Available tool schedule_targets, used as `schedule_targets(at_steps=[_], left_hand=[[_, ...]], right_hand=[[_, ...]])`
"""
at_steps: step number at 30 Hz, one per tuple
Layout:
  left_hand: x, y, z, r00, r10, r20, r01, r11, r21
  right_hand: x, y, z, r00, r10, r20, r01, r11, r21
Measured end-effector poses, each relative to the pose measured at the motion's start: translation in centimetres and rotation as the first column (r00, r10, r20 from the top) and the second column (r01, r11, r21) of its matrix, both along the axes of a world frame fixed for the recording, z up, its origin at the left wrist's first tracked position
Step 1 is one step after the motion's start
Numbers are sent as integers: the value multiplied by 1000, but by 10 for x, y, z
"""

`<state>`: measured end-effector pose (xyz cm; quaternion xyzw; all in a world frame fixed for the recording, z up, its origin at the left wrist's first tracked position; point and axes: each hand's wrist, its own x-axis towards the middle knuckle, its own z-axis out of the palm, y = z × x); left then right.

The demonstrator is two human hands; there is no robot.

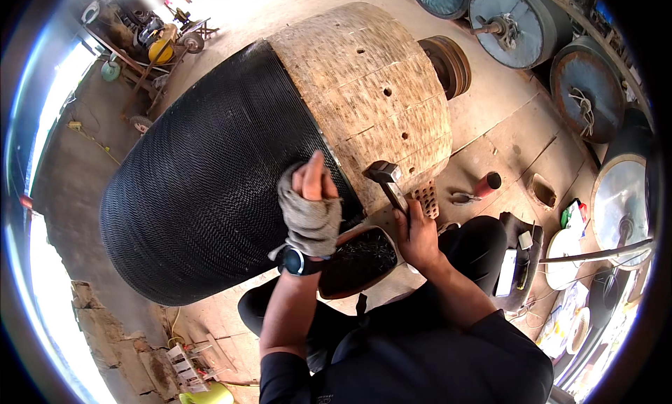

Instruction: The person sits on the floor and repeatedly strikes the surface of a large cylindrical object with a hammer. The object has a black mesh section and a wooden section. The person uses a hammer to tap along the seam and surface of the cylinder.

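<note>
A large wooden drum (371, 82) lies on its side before me, its bare end pale and dotted with small holes. Close rows of black, ridged texture (203, 159) cover the rest of it. My left hand (311, 201), wrapped in a grey cloth and closed, is at the edge where black meets bare wood; whatever its fingers pinch is too small to make out. In my right hand (418, 239) is a hammer (392, 183), gripped by the handle, its head over the bare wood near the lower edge. Below my hands, a shallow tray (394, 255) holds small dark slivers.
A perforated brick (425, 197) sits beside the drum, with a red cup (488, 185) and pliers (462, 198) to its right. Several metal-ended drums (511, 29) line the right side. A cart with machinery (157, 47) stands far left. A metal rod (595, 253) extends in at right.
</note>
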<state>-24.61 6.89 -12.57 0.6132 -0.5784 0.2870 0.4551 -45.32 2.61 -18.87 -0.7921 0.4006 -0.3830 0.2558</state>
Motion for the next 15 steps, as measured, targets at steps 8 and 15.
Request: schedule_targets(at_steps=[8, 15], left_hand=[[-27, -6, -11, 964, 0, -266, 38, 990, 137], [-38, -22, -10, 913, 62, -404, 5, 987, 162]], right_hand=[[-9, -4, 1, 998, 56, -21, -56, 998, 12], [0, -1, 16, 995, 85, 61, -84, 996, -21]])
